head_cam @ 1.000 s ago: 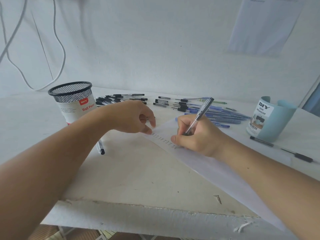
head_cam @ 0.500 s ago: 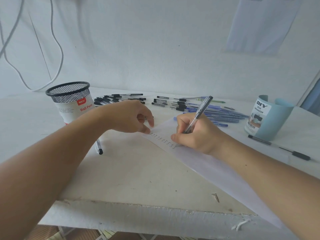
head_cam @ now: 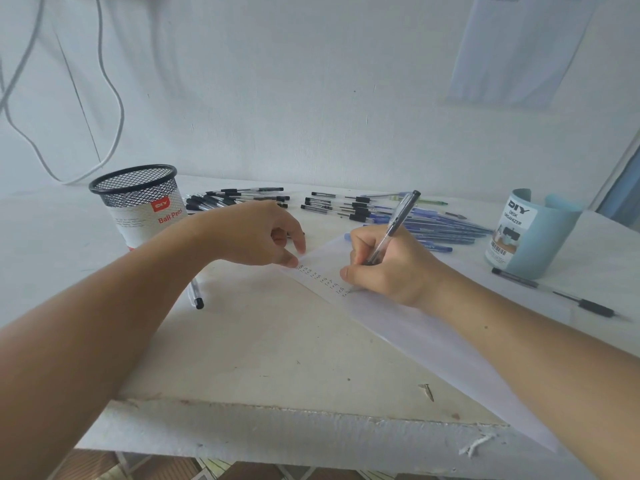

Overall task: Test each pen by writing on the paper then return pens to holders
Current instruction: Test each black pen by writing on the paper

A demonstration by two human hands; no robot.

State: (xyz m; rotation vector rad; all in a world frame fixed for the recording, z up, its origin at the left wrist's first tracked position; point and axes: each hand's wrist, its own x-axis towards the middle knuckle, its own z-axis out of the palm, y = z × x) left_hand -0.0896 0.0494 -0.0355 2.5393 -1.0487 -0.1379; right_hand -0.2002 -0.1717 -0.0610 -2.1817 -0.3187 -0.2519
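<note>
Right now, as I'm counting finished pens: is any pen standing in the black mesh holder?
No, nothing sticks up from the black mesh holder; the loose pens lie flat on the table.

mesh pen cup (head_cam: 138, 199): red "DIY" tag and "Ball Pens" on its white label;
blue holder (head_cam: 540, 233): "DIY DESK ORGANIZER" on its sticker;
paper (head_cam: 415, 327): small handwritten marks, unreadable

right hand (head_cam: 391, 268) writes with pen (head_cam: 394, 227) on paper (head_cam: 415, 327); left hand (head_cam: 256, 233) seemingly steadies it
</note>
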